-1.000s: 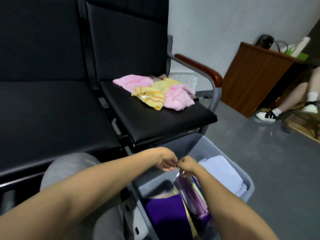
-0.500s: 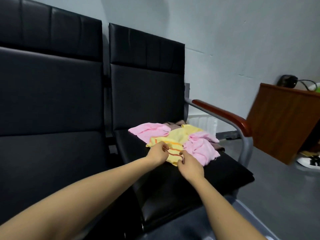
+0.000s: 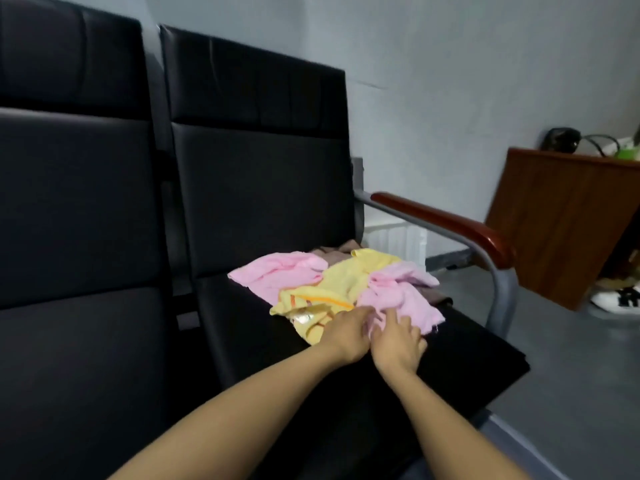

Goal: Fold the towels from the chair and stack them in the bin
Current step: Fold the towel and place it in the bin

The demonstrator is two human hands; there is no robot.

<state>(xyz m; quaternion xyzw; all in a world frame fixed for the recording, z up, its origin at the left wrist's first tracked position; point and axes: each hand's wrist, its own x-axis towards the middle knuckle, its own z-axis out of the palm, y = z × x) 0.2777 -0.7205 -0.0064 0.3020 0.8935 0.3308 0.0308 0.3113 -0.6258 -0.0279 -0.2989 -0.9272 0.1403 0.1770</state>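
Note:
A loose pile of towels lies on the black chair seat (image 3: 450, 358). It holds a pink towel (image 3: 277, 275) on the left, a yellow towel (image 3: 343, 282) with orange stripes in the middle, and a second pink towel (image 3: 408, 296) on the right. A brownish cloth (image 3: 332, 252) shows behind them. My left hand (image 3: 346, 330) lies on the yellow towel's near edge, fingers stretched toward the right pink towel. My right hand (image 3: 398, 337) touches that pink towel's near edge, right beside the left hand. Only a grey rim of the bin (image 3: 519, 441) shows at the bottom right.
A second black seat (image 3: 86, 341) adjoins on the left. The chair's wooden armrest (image 3: 450, 220) on a grey metal tube runs along the right. A brown wooden desk (image 3: 571, 220) stands further right, with a shoe (image 3: 620, 299) on the grey floor beside it.
My hands rose from the bin to the pile on the seat, touched the yellow towel, then shifted right to the pink one. The view lifted, and the bin dropped out of sight.

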